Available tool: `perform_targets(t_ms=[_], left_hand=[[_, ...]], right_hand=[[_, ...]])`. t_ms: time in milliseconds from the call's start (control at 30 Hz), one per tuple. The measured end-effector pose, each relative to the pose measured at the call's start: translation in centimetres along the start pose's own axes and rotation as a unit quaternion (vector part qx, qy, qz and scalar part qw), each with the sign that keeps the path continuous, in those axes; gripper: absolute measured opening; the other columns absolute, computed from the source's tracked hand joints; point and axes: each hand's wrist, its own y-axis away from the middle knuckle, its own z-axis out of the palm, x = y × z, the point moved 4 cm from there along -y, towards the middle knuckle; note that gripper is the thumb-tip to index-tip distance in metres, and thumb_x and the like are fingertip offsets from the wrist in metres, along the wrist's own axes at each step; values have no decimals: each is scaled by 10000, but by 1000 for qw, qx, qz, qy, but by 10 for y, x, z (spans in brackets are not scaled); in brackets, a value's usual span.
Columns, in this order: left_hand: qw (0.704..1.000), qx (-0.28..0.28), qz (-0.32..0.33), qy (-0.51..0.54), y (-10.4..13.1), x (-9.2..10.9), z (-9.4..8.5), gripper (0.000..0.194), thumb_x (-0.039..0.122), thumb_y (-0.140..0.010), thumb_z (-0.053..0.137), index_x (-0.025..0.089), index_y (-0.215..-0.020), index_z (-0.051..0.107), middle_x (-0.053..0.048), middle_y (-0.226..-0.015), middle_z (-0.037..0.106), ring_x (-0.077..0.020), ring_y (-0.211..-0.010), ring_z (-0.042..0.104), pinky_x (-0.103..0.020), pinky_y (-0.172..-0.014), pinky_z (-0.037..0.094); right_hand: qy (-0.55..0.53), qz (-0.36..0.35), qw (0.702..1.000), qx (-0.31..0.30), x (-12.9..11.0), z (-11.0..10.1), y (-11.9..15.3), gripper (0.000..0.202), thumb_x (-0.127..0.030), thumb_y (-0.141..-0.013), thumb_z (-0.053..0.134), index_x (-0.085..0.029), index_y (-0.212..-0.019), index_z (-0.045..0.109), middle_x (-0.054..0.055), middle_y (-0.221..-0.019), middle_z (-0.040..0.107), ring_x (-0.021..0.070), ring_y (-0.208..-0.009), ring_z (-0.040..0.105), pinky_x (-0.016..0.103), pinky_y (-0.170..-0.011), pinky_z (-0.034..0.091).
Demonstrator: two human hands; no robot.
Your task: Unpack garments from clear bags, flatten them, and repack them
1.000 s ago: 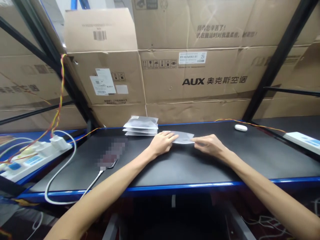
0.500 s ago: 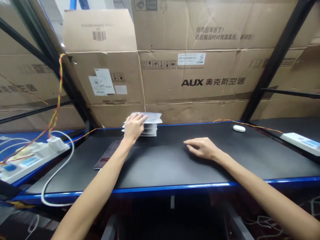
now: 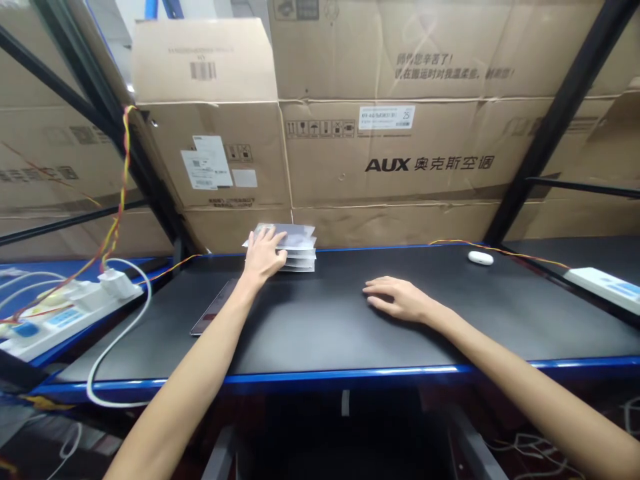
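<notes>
While my L hand (image 3: 263,257) lies palm-down over the L part of the stack of packets (image 3: 301,253), my R hand (image 3: 399,299) sits well apart, off to the R & nearer the front edge (image 3: 350,377). Key relation, imo: the stack's at the back of the tabletop (image 3: 320,333), a bit L of centre, close to the cardboard (image 3: 350,223), w/ its long axis approx L-to-R, i.e. roughly parallel to that edge.

L hand's def. nearer, in fact touching: fingers spread & pointing away from me, across the short side of the top packet (image 3: 300,231); thumb's out to the R, by the stack's front. Can't tell on my feed if the thumb presses anything.

From R hand, the stack lies L & farther back; its fingers point L, loosely bent, nothing visible in them, hand apparently resting on the tabletop.

Nearby: dark flat device (image 3: 214,310), partly hidden by my L forearm (image 3: 200,367), & small white case (image 3: 481,258), back R.
</notes>
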Motion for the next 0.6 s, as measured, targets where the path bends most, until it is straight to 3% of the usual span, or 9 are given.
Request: perform_targets(t_ms=[100, 200, 300, 367, 500, 600], left_hand=[[997, 45, 50, 37, 5, 17, -8, 485, 223, -832, 496, 204, -1300, 624, -87, -1481, 501, -307, -1431, 364, -570, -1210, 191], [978, 60, 149, 135, 19, 53, -10, 392, 214, -875, 468, 183, -1205, 678, -86, -1345, 626, -236, -1327, 507, -431, -1171, 353], [955, -52, 232, 178, 42, 92, 3, 344, 281, -932, 470, 206, -1182, 695, -66, -1232, 695, -212, -1220, 598, -377, -1088, 454], [949, -138, 232, 162, 55, 104, 14, 422, 386, -962, 469, 185, -1293, 636, -109, -1370, 608, -250, -1316, 528, -415, -1121, 412], [929, -291, 170, 151, 71, 98, 33, 698, 630, -958, 395, 210, -1515, 384, -138, -1592, 291, -313, -1488, 246, -508, -1195, 239], [914, -341, 152, 161, 72, 90, 37, 742, 692, -950, 334, 264, -1554, 285, -100, -1626, 188, -301, -1513, 149, -501, -1214, 164]], right_hand=[[-26, 16, 999, -38, -2, 5, -4, 475, -528, -948, 496, -236, -1283, 665, 110, -1393, 597, 280, -1327, 512, 451, -1134, 389], [-37, 31, 996, -80, -5, 10, -10, 582, -603, -945, 459, -228, -1369, 597, 105, -1486, 503, 280, -1412, 404, 453, -1179, 314], [-48, 45, 991, -118, -6, 14, -16, 649, -644, -938, 432, -246, -1445, 510, 86, -1559, 394, 284, -1469, 290, 482, -1209, 224], [-55, 60, 986, -144, -7, 17, -20, 709, -684, -927, 409, -263, -1497, 429, 74, -1599, 307, 294, -1496, 201, 506, -1221, 150], [-55, 94, 978, -180, -10, 22, -30, 824, -767, -889, 371, -289, -1556, 284, 58, -1637, 173, 321, -1512, 69, 548, -1216, 36], [-56, 102, 975, -190, -12, 25, -36, 868, -797, -873, 350, -283, -1565, 252, 65, -1642, 135, 325, -1514, 37, 556, -1210, 14]])
